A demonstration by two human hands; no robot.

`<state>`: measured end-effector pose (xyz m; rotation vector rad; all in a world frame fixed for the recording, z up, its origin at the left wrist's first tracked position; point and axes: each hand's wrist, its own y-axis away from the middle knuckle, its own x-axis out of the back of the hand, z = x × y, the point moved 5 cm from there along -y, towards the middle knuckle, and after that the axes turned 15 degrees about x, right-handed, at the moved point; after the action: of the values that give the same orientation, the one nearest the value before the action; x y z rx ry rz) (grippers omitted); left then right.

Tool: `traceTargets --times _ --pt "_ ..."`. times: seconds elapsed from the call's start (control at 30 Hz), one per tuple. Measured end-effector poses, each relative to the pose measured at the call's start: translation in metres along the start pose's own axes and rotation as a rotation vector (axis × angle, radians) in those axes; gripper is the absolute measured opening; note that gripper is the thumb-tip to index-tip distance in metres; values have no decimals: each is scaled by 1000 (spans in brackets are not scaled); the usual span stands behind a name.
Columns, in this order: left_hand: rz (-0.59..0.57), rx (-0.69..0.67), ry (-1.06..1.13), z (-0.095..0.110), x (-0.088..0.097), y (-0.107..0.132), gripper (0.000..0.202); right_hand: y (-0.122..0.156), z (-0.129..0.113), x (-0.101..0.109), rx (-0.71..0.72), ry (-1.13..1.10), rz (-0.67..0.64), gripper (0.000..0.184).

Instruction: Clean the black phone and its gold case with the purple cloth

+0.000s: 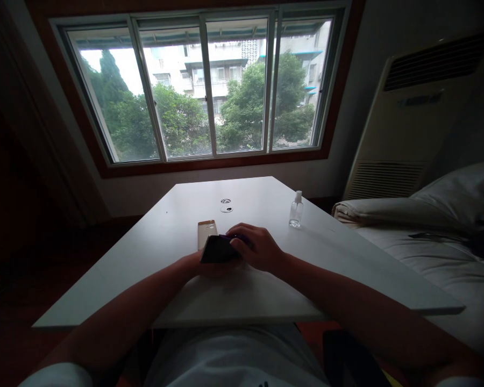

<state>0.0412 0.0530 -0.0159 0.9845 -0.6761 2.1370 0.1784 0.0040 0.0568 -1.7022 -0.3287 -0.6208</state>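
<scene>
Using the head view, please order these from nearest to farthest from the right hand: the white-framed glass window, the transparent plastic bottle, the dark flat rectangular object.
1. Dark object, at the right hand's left side.
2. Bottle, on the white table, right side.
3. Window, beyond the table.

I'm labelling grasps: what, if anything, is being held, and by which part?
A dark, phone-like slab, held from beneath by the left hand; the right hand overlaps its right end, its grip unclear.
</scene>
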Motion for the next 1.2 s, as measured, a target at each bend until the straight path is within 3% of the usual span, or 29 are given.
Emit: traceTargets --times 0.2,0.27,0.43,0.53,0.77,0.93,1.1,1.2 --pt "2 -28 -45 1 2 0 20 0 -13 3 176 17 13 21" --pt "2 -23 -40 -1 1 0 21 1 -11 4 141 11 44 25" --pt "4 -25 -32 1 0 3 24 5 9 6 -100 5 119 26" --pt "3 -7 -43 3 1 6 25 6 23 5 -158 -20 62 28" --pt "19 47 -77 7 5 8 26 9 42 20 -98 -3 -155 32" --pt "18 47 -105 12 6 8 26 11 57 33 -294 82 -260 46" --pt "14 33 -75 16 7 11 24 24 70 25 -576 -136 -393 58" --pt "6 66 -62 13 6 10 26 29 71 18 -630 -225 -413 53"
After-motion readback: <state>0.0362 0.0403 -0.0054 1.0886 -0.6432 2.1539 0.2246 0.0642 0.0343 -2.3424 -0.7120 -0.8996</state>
